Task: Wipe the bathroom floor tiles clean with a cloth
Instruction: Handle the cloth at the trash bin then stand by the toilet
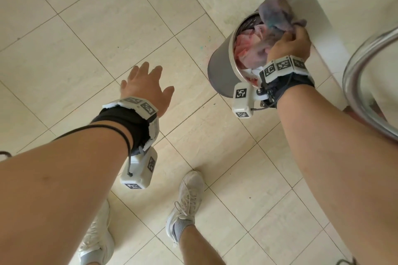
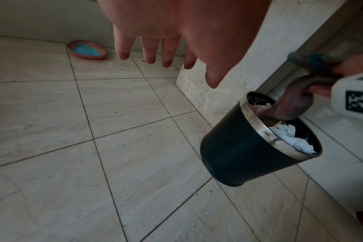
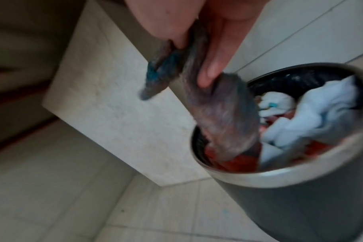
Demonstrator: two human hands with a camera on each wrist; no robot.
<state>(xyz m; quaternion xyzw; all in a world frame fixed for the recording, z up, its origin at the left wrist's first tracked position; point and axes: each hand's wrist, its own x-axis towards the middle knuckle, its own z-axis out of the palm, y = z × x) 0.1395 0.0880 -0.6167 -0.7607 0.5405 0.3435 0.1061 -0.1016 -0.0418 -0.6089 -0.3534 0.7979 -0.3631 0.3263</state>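
Note:
My right hand (image 1: 289,44) grips a grey-purple cloth (image 1: 274,16) stained blue, holding it over the mouth of a round metal-rimmed bin (image 1: 221,66). In the right wrist view the cloth (image 3: 218,117) hangs from my fingers (image 3: 209,72) with its lower end down among the bin's (image 3: 290,188) contents. The left wrist view shows the cloth (image 2: 288,104) trailing into the bin (image 2: 238,150). My left hand (image 1: 146,86) hovers open over the beige floor tiles (image 1: 90,34), fingers spread, holding nothing.
The bin holds white and red crumpled paper (image 3: 313,124). It stands beside a marble wall corner (image 2: 218,91). A pink dish with blue powder (image 2: 86,51) lies on the floor by the far wall. A chrome rail (image 1: 366,66) curves at the right. My white shoes (image 1: 187,200) are below.

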